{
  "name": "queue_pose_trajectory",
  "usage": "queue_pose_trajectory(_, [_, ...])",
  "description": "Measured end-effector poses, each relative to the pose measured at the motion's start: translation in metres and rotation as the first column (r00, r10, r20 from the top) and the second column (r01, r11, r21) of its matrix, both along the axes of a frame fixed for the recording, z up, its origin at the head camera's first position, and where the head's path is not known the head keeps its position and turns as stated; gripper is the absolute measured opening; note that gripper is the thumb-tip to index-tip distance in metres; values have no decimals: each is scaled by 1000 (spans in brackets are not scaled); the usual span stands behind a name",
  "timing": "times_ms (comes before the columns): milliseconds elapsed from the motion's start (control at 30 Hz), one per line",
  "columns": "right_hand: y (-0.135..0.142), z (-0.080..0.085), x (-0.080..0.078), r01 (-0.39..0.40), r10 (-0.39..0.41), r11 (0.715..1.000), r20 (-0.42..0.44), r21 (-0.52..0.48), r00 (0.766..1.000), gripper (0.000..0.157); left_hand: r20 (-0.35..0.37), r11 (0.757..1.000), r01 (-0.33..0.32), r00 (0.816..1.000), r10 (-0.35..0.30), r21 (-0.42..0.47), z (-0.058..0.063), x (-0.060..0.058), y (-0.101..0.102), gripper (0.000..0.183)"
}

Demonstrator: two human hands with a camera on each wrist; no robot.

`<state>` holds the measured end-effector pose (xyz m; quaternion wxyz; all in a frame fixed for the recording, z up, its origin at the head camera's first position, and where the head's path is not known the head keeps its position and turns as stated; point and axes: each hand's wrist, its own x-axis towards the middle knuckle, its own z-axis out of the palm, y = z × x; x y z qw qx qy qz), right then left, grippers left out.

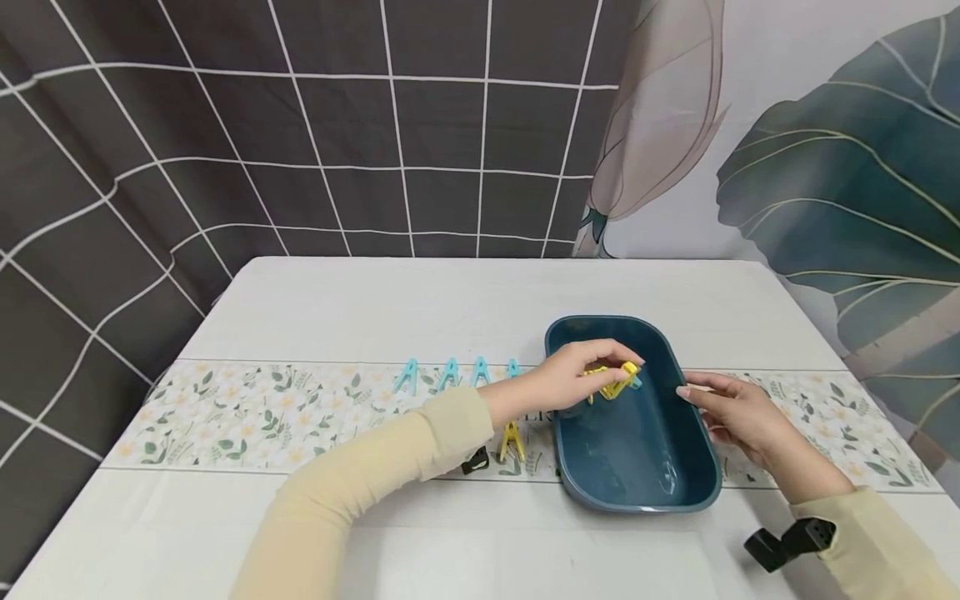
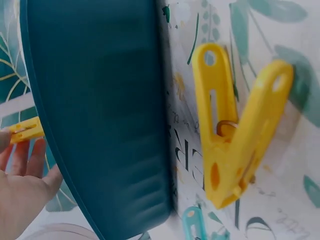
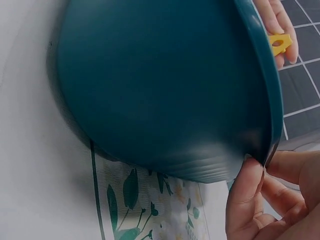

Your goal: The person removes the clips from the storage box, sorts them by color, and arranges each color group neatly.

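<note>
My left hand pinches a yellow clothespin over the dark blue plastic basin. A bit of light blue shows just beside that clothespin. At the basin's right side, my right hand grips the rim between thumb and fingers, seen closely in the right wrist view. Another yellow clothespin lies on the table left of the basin, large in the left wrist view. Behind the left forearm, several light blue clothespins form a row, the rightmost partly hidden.
A white table carries a floral-printed band across its middle. Black wrist devices are worn at the sleeves. Behind the table hang a dark grid-patterned cloth and a leaf-printed cloth.
</note>
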<state>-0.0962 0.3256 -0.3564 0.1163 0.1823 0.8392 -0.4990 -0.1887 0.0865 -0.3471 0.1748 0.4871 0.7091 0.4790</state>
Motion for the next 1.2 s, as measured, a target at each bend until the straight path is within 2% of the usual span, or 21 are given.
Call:
queue_pose_trajectory(167, [1, 0, 0, -17, 17, 1000, -6, 11, 1000, 64, 127, 996, -59, 991, 51, 61, -2, -3, -4, 31])
queue_pose_trajectory(233, [2, 0, 0, -25, 26, 1000, -9, 13, 1000, 63, 213, 995, -77, 975, 62, 66, -2, -4, -5, 32])
queue_pose_trajectory(300, [2, 0, 0, -31, 31, 999, -12, 10, 999, 62, 311, 993, -95, 948, 70, 67, -3, -4, -7, 33])
queue_pose_trajectory(367, [3, -1, 1, -44, 43, 999, -18, -2, 999, 61, 411, 992, -110, 909, 72, 70, -2, -3, -8, 33])
queue_pose_trajectory(433, [4, -1, 0, -52, 51, 998, -23, -20, 998, 60, 513, 989, -112, 857, 49, 93, -1, -3, -10, 35])
queue_pose_trajectory(600, [7, 0, -2, -58, 56, 995, -26, -78, 998, 57, 720, 981, -122, 694, -22, 147, -1, 0, -14, 37])
queue_pose_trajectory(633, [8, 0, -2, -54, 52, 994, -24, -93, 998, 56, 743, 981, -129, 669, -21, 144, 0, 1, -14, 37])
queue_pose_trajectory(700, [9, 0, -3, -46, 44, 991, -21, -122, 999, 51, 775, 981, -151, 632, 1, 121, 1, 3, -17, 37])
queue_pose_trajectory(800, [10, 0, -4, -33, 30, 988, -17, -153, 999, 40, 806, 980, -180, 590, 41, 81, 4, 7, -20, 37])
queue_pose_trajectory(900, [9, -1, -5, -33, 30, 986, -20, -162, 999, 39, 823, 979, -199, 562, 78, 43, 6, 9, -23, 36])
queue_pose_trajectory(1000, [9, -1, -6, -44, 42, 986, -14, -162, 999, 47, 830, 979, -202, 551, 88, 30, 6, 11, -28, 35])
queue_pose_trajectory(1067, [9, 0, -6, -49, 49, 985, -4, -164, 999, 53, 828, 980, -198, 555, 86, 32, 5, 11, -32, 36])
queue_pose_trajectory(1200, [11, 2, -8, -56, 60, 984, 15, -171, 998, 56, 805, 979, -203, 585, 100, 27, 4, 9, -42, 37])
